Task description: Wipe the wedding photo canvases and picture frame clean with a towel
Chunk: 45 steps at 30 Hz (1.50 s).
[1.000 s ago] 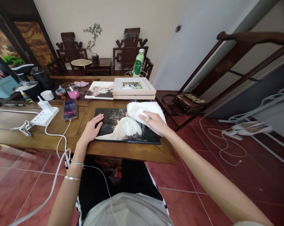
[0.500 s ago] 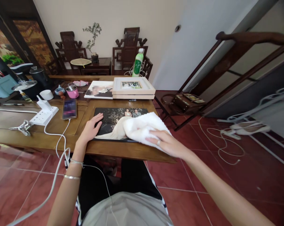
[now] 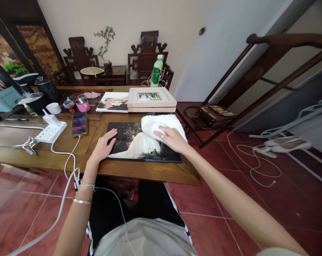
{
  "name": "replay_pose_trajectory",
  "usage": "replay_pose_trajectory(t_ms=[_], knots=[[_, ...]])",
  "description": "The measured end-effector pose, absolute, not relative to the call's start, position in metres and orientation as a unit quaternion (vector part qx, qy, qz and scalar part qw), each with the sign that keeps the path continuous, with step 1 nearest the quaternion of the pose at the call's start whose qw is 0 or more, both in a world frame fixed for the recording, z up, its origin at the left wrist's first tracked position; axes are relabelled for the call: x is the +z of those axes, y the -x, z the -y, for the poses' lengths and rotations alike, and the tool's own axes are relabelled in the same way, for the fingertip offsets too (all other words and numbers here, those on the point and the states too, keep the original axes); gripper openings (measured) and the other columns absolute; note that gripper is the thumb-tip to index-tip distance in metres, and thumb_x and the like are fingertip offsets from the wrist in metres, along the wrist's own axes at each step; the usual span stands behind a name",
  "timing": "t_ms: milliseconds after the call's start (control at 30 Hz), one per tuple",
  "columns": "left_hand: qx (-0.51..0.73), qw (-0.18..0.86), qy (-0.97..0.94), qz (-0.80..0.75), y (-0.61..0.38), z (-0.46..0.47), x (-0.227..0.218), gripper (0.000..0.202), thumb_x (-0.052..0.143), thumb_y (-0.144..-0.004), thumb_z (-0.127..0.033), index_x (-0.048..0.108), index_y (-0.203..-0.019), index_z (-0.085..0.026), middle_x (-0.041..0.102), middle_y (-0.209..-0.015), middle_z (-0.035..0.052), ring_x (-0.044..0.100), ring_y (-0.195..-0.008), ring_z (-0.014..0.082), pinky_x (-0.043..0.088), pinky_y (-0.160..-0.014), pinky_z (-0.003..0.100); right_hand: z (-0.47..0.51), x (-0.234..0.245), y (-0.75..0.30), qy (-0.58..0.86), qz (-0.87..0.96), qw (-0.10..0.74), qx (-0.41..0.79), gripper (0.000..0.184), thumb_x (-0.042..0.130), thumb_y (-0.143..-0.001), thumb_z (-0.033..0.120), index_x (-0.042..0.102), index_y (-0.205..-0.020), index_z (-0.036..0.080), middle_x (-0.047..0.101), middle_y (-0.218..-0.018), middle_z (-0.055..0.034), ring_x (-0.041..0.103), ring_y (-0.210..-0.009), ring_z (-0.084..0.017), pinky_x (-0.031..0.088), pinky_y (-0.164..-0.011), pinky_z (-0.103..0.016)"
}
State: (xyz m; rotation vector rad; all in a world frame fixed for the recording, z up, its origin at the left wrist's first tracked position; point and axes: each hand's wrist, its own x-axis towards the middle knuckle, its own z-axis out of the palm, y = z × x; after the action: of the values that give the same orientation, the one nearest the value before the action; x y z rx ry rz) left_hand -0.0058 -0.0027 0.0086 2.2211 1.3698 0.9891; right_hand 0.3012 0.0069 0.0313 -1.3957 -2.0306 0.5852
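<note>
A dark photo panel lies flat on the wooden table in front of me; its picture shows a long pale dress. My left hand rests on the panel's left edge, fingers stretched out, holding nothing. Over the panel's far right part lies a fluffy white cloth. My right hand, with a ring on one finger, grips the cloth and presses it onto the picture. The cloth hides the upper right of the panel.
Behind the panel are a photo print and stacked light frames, with a green bottle beyond. To the left lie a phone, a white power strip and a pink cup. A wooden chair stands right.
My right hand has moved the white cloth away from me and slightly left, from the panel's near right corner to its far right part. My left hand has stayed in place.
</note>
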Motion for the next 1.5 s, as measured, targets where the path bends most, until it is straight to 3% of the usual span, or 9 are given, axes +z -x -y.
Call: replay_pose_trajectory(t_ms=[233,400,500,633,800,967,1167,1367,1500], knots=[[0.351,0.167,-0.785,-0.482,0.006,0.001,0.006,0.040,0.045,-0.092,-0.028,0.062,-0.124,-0.013,0.056,-0.137,0.0115,0.047,-0.133,0.0226,0.033,-0.114,0.041,0.097,0.036,-0.303,0.477,0.808,0.227,0.261,0.032,0.044,-0.090,0.043,0.054,-0.066,0.024,0.070,-0.091,-0.0070,0.040,-0.134,-0.036,0.039,-0.099,-0.045],[0.347,0.166,-0.787,-0.481,0.006,0.002,0.007,0.040,0.044,-0.092,-0.028,0.061,-0.125,-0.012,0.055,-0.137,0.0119,0.046,-0.133,0.0225,0.033,-0.114,0.042,0.079,0.038,-0.302,0.448,0.821,0.224,0.272,0.033,0.044,-0.091,0.044,0.055,-0.067,0.024,0.069,-0.090,-0.0072,0.047,-0.126,-0.035,0.038,-0.099,-0.046],[0.346,0.168,-0.787,-0.482,0.006,0.002,0.008,0.040,0.044,-0.092,-0.029,0.061,-0.125,-0.013,0.055,-0.138,0.0118,0.046,-0.133,0.0216,0.033,-0.114,0.041,0.033,0.037,-0.299,0.457,0.811,0.252,0.265,0.036,0.043,-0.090,0.048,0.056,-0.069,0.022,0.066,-0.085,-0.0059,0.059,-0.103,-0.031,0.041,-0.092,-0.042],[0.350,0.169,-0.787,-0.479,0.006,0.002,0.008,0.040,0.045,-0.092,-0.029,0.062,-0.124,-0.013,0.055,-0.137,0.0112,0.046,-0.133,0.0212,0.032,-0.115,0.041,-0.030,0.036,-0.291,0.489,0.790,0.295,0.224,0.034,0.042,-0.088,0.047,0.053,-0.068,0.022,0.064,-0.080,-0.0036,0.059,-0.083,-0.025,0.043,-0.081,-0.036],[0.350,0.174,-0.785,-0.481,0.006,0.003,0.008,0.040,0.045,-0.092,-0.029,0.061,-0.124,-0.012,0.055,-0.137,0.0119,0.046,-0.133,0.0210,0.032,-0.115,0.040,-0.048,0.034,-0.278,0.530,0.771,0.302,0.185,0.028,0.041,-0.087,0.041,0.050,-0.068,0.023,0.062,-0.074,-0.0050,0.057,-0.086,-0.028,0.042,-0.082,-0.039],[0.350,0.174,-0.784,-0.482,0.006,0.002,0.007,0.040,0.044,-0.092,-0.029,0.061,-0.124,-0.014,0.055,-0.138,0.0108,0.046,-0.133,0.0210,0.032,-0.115,0.040,0.024,0.033,-0.269,0.502,0.799,0.276,0.182,0.028,0.040,-0.090,0.037,0.049,-0.067,0.024,0.058,-0.066,-0.0032,0.057,-0.103,-0.031,0.039,-0.096,-0.045],[0.349,0.175,-0.785,-0.481,0.005,0.002,0.007,0.040,0.044,-0.092,-0.029,0.061,-0.125,-0.014,0.055,-0.138,0.0111,0.046,-0.133,0.0216,0.032,-0.115,0.042,0.104,0.042,-0.267,0.423,0.848,0.237,0.215,0.022,0.042,-0.091,0.029,0.060,-0.079,0.025,0.069,-0.104,-0.0067,0.048,-0.128,-0.030,0.035,-0.106,-0.048],[0.347,0.174,-0.786,-0.482,0.005,0.002,0.007,0.040,0.044,-0.093,-0.030,0.061,-0.126,-0.015,0.055,-0.138,0.0101,0.046,-0.133,0.0219,0.032,-0.115,0.043,0.051,0.045,-0.269,0.423,0.844,0.204,0.259,0.028,0.043,-0.093,0.039,0.060,-0.076,0.024,0.069,-0.088,-0.0053,0.038,-0.136,-0.033,0.039,-0.100,-0.046],[0.346,0.176,-0.784,-0.484,0.006,0.002,0.007,0.040,0.044,-0.093,-0.032,0.061,-0.126,-0.015,0.055,-0.138,0.0104,0.046,-0.133,0.0226,0.032,-0.115,0.042,-0.011,0.042,-0.256,0.448,0.824,0.253,0.235,0.032,0.042,-0.093,0.044,0.061,-0.079,0.023,0.069,-0.096,-0.0059,0.051,-0.120,-0.032,0.039,-0.096,-0.042]])
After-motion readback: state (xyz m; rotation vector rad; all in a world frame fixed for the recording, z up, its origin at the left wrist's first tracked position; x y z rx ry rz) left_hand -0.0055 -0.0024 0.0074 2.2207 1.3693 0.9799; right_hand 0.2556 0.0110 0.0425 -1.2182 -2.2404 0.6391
